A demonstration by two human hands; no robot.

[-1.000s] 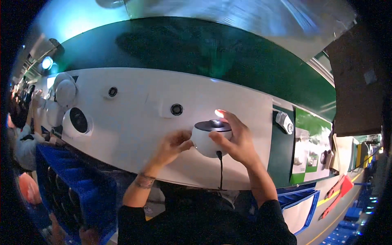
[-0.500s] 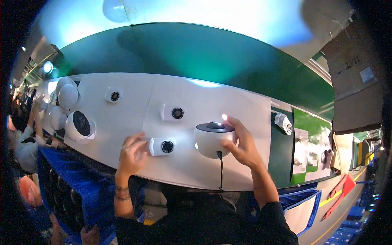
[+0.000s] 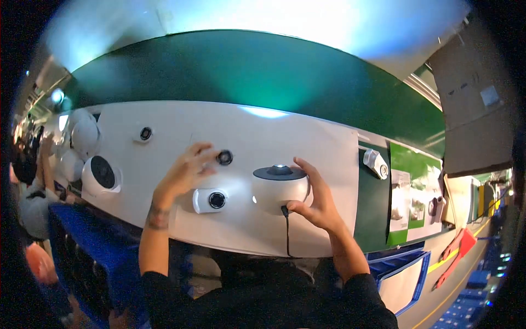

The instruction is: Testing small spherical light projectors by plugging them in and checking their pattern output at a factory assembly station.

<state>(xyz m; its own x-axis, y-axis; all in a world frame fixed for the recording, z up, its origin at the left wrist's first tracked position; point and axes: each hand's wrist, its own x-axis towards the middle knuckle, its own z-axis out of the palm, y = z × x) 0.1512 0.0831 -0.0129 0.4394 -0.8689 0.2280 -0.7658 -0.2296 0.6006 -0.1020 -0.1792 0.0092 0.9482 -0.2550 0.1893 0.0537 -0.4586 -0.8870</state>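
My right hand point(image 3: 322, 202) is closed around the right side of a round white camera-like device point(image 3: 276, 191) with a dark disc on top. A black cable point(image 3: 288, 236) runs from its near side to the table edge. My left hand point(image 3: 189, 169), slightly blurred, hovers with fingers apart beside a small part with a black round lens point(image 3: 224, 157); the hand hides the rest of that part. Nearer to me lies a similar white part with a black lens point(image 3: 204, 202). Another one point(image 3: 144, 135) rests farther to the left.
Several round white devices point(image 3: 100, 175) stand at the table's left end. On the right are a white bracket-like part point(image 3: 375, 163) and a green-and-white printed sheet point(image 3: 400, 211). Blue crates point(image 3: 118, 230) sit below the left edge. A cardboard box point(image 3: 476, 126) rises at far right.
My left hand has moved away from me and to the right, from the near small part to the farther one. My right hand stays on the round device.
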